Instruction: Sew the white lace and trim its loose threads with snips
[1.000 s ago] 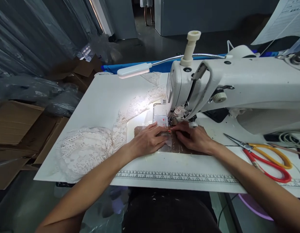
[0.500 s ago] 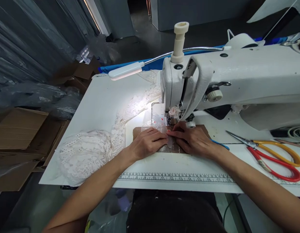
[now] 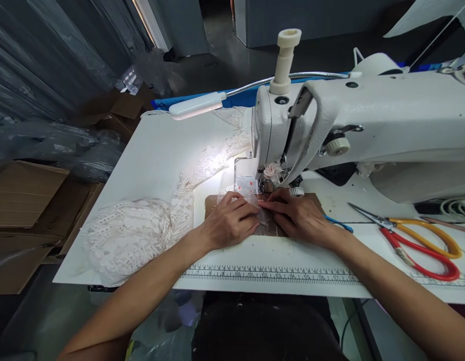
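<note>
- Since half a second ago the hands have barely shifted: both stay pressed down just in front of the needle, while the view itself has slid a little to the right.
- The left hand [image 3: 228, 223] lies flat, palm down, fingers stretched toward the needle, pinning a small sheer fabric piece [image 3: 263, 216] against the brown board [image 3: 212, 202] beneath it. It is an open, pressing hold, nothing clasped.
- The right hand [image 3: 300, 216] sits opposite, fingertips meeting the left hand's at the fabric piece. The fingers are curled down onto it, pressing; whether they pinch an edge, I cannot tell.
- The fabric piece sits right in front of the presser foot [image 3: 268, 186], on the brown board, between the 2 hands.
- The white sewing machine [image 3: 367, 125] stretches across the right half of the table [image 3: 157, 155], its gooseneck lamp [image 3: 196, 105] throwing a bright patch beside the needle.
- A long run of white lace [image 3: 130, 235] trails from behind the machine head down to a heap at the table's left front corner, well apart from the hands.
- Red and yellow scissors [image 3: 420, 240] lie to the right, near the right forearm but not touching it.
- A printed ruler strip [image 3: 270, 275] runs along the table's front edge.
- Cardboard boxes [image 3: 25, 200] sit left of the table.
</note>
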The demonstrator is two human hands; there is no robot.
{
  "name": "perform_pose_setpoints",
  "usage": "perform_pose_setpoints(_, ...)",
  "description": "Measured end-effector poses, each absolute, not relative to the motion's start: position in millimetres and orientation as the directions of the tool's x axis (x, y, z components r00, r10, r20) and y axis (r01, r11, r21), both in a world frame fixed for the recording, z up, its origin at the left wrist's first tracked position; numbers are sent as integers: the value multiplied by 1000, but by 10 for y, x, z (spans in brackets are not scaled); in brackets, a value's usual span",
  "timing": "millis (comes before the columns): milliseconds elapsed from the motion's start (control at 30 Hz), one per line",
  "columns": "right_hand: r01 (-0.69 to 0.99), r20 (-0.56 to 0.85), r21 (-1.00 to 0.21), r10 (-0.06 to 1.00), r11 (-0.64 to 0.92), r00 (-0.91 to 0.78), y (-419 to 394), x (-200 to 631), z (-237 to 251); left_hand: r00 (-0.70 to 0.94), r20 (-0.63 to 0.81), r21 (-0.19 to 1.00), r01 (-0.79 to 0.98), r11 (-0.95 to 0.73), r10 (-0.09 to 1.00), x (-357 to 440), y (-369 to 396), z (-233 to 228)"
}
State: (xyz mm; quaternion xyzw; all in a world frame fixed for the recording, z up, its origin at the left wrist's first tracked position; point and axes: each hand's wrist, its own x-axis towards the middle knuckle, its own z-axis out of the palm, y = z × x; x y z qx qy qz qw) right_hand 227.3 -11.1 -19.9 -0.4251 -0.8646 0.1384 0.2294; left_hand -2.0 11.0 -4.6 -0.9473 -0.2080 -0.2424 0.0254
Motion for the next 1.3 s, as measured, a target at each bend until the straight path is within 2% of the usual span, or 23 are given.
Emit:
perform_pose_setpoints(100,661,253,-483,814,574,-522,-108,2323,-200,791,471,73,407,-911,391,-19,109,-46)
perform_pose_setpoints(333,647,264,-501,813,575,-519,-119,2351,-138,788,484,70,399,-914,381,-28,119,-53)
perform_pose_setpoints(500,609,321,-492,780,622,-537,-124,2338,-93,788,489,59,399,-915,375,-30,117,-55)
perform_pose_setpoints(633,569,311,-448,717,689,-623,-125,2336,-76,781,499,54,404,-913,375,-32,127,-78)
perform_pose_setpoints(833,601,246,-377,702,705,-669,-157,2314,-57,775,481,157,383,-910,409,-53,128,-66)
perform_pose_setpoints(967,631,231,-358,720,688,-654,-192,2297,-34,714,494,219,449,-866,495,-59,148,9)
perform_pose_setpoints(1067,626,224,-373,721,685,-656,-203,2289,-31,667,508,169,543,-823,545,-53,195,35)
perform_pose_setpoints(1200,624,228,-370,718,689,-657,-208,2281,-49,748,443,77,516,-853,493,-39,244,-4)
perform_pose_setpoints(1300,631,257,-347,718,694,-647,-219,2270,-69,762,409,37,536,-844,502,-33,244,-32)
